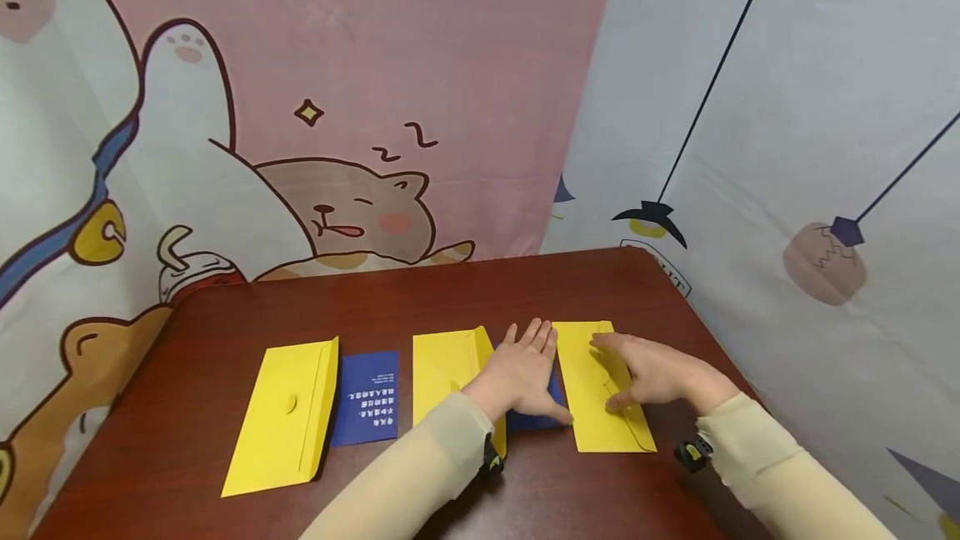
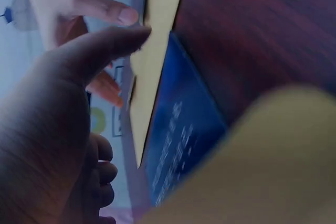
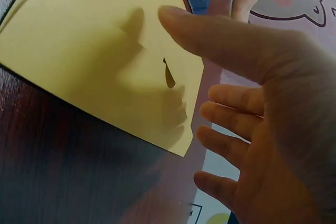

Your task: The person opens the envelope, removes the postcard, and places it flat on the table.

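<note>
Above the blue card (image 1: 532,422) in the head view, my left hand (image 1: 519,375) has its fingers straight and thumb spread. It partly hides that card, which has white writing in the left wrist view. My right hand (image 1: 660,372) hovers over the right yellow envelope (image 1: 592,427), fingers loosely bent and thumb apart, casting a shadow on the paper. In the right wrist view nothing is between the thumb and fingers of this hand (image 3: 268,108). Just left of the blue card lies the middle yellow envelope (image 1: 441,361), partly covered by my left forearm.
Another yellow envelope (image 1: 277,415) lies at the left of the dark red table (image 1: 390,302), with a second blue card (image 1: 367,398) printed in white beside it. Behind the table hangs a cartoon-printed cloth (image 1: 480,107), and a pale one covers the right side.
</note>
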`<state>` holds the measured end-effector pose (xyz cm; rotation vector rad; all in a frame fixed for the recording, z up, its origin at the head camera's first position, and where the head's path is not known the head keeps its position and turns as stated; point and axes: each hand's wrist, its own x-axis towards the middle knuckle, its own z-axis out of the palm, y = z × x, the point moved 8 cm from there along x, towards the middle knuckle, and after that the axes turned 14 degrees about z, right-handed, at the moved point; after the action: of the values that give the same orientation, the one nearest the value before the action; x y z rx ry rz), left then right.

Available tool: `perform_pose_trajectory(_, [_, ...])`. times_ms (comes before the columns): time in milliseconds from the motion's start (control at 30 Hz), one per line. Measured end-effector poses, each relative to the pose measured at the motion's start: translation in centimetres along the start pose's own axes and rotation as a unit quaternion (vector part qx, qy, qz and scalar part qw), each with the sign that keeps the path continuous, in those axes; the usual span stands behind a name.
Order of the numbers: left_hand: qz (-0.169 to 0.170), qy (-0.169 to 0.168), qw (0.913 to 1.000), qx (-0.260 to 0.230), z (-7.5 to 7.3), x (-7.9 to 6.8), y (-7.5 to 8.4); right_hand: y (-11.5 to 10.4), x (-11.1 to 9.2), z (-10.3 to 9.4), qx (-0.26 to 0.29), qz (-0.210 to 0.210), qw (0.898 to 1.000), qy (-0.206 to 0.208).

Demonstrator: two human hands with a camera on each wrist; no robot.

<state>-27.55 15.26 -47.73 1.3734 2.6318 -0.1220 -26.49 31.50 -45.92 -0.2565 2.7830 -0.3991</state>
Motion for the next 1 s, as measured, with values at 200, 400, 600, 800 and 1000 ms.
perform_pose_trajectory(200, [0.014, -0.02, 0.9994, 0.023, 0.8, 2.1, 1.9, 0.0, 0.0, 0.5, -0.024, -0.012, 1.0, -0.015])
perform_pose_trajectory(400, [-0.006, -0.05, 0.9986, 0.013, 1.7, 2.8, 2.0, -0.2, 0.3, 1.0, -0.045, -0.023, 0.998, -0.027])
perform_pose_trajectory(600, [-0.012, -0.065, 0.9978, 0.001, 2.0, 2.9, 1.9, -0.4, 0.3, 0.8, -0.087, -0.008, 0.996, -0.018])
perform_pose_trajectory(800, [-0.011, -0.072, 0.9974, -0.002, 1.9, 2.8, 2.0, -0.6, -0.1, -0.2, -0.094, -0.004, 0.996, -0.012])
perform_pose_trajectory(1000, [-0.012, -0.078, 0.9969, -0.007, 1.6, 2.8, 2.1, 0.7, -0.7, -1.5, -0.087, 0.02, 0.996, -0.008])
